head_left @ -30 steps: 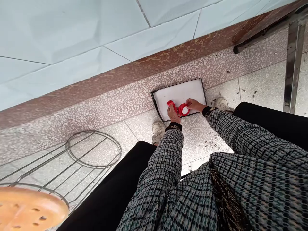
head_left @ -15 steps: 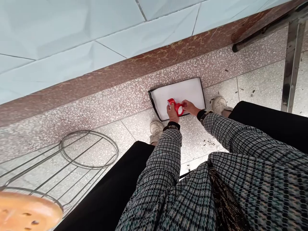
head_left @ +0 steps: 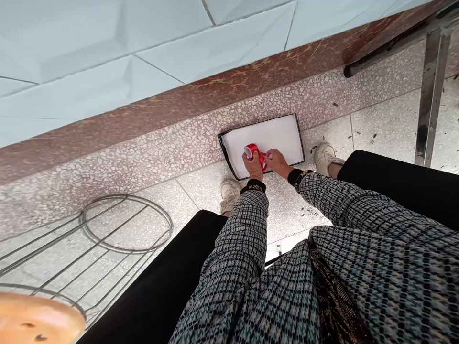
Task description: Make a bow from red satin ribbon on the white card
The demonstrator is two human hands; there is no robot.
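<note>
My left hand (head_left: 254, 166) is closed around a roll of red ribbon (head_left: 252, 149), whose white core faces up and to the left. Just right of it, a loose loop of the red ribbon hangs between the hands. My right hand (head_left: 277, 161) pinches that loop near its right side, fingertips together. Both hands are over a shallow box lid (head_left: 279, 136) with a white inside and a black rim, lying on the floor between my shoes. The fingers' undersides and part of the roll are hidden.
A wire-frame stool (head_left: 125, 224) with an orange seat (head_left: 39, 317) stands at lower left. Pale blue wall tiles (head_left: 215, 52) run above a brown skirting (head_left: 201, 93). A metal frame leg (head_left: 428, 100) is at right. Small dark bits (head_left: 310, 212) lie scattered on the floor.
The roll in my left hand has turned so its core shows more. My right hand has moved slightly left, and the ribbon loop looks narrower. The view has shifted a little.
</note>
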